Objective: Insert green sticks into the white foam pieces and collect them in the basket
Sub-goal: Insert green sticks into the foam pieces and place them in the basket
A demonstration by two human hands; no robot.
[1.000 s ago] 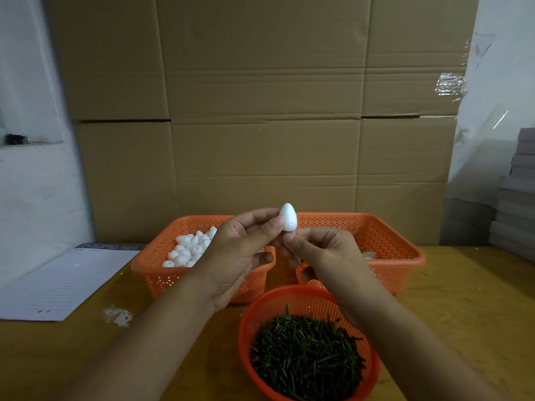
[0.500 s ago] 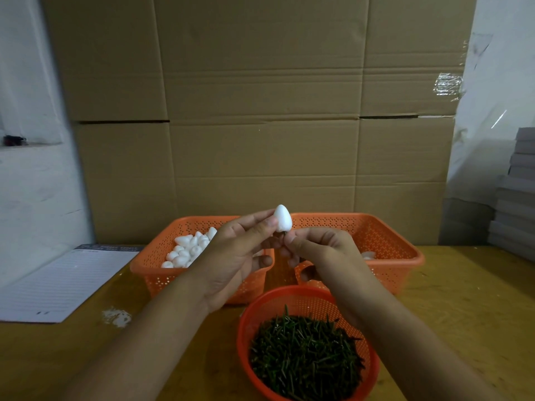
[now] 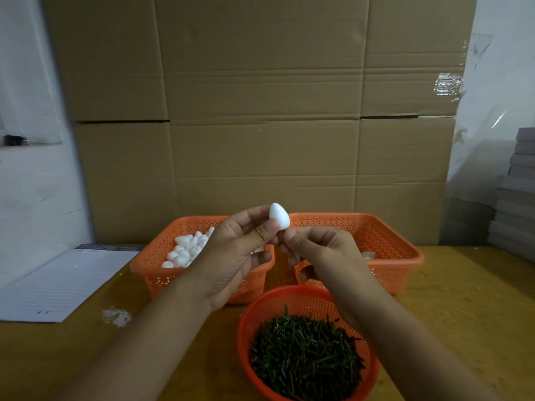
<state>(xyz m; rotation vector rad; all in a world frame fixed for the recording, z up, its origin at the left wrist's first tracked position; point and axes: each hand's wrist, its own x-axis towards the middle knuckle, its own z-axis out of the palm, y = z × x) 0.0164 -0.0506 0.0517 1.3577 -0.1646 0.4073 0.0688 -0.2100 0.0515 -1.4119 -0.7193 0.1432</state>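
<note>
My left hand (image 3: 234, 253) pinches a white egg-shaped foam piece (image 3: 279, 216) between thumb and fingers, held up above the baskets. My right hand (image 3: 321, 253) pinches a green stick (image 3: 283, 233) whose short visible end meets the base of the foam piece; most of the stick is hidden by my fingers. A round orange basket (image 3: 246, 322) near me holds several green sticks (image 3: 307, 351). The left rectangular orange basket (image 3: 150, 270) holds several white foam pieces (image 3: 185, 250). The right rectangular orange basket (image 3: 405, 250) shows a bit of white inside.
A lined white sheet of paper (image 3: 63, 282) lies on the wooden table at the left, with a white smudge (image 3: 117, 316) beside it. Large cardboard boxes (image 3: 260, 111) stand behind the baskets. Grey stacked boards (image 3: 518, 192) sit at the right edge.
Both hands rose slightly with the foam piece, which has tilted a little to the left. The stick's green end now shows at the foam's base.
</note>
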